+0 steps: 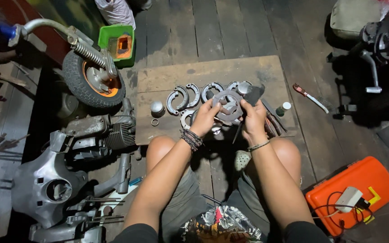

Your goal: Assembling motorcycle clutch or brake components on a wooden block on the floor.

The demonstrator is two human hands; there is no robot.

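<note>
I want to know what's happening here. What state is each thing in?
Left hand: gripping the metal ring.
Right hand: gripping the ring's other side.
Metal ring: held up over the board.
Brake shoes: lying loose on the board.
Orange case: shut.
Wheel: leaning, on its fork.

Dull grey metal brake plate (228,104) over a rough, stained wooden board (203,74); glossy orange plastic case (354,189).

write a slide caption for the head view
Left hand and right hand hold a round metal plate above brake shoes on a wooden board.
</note>
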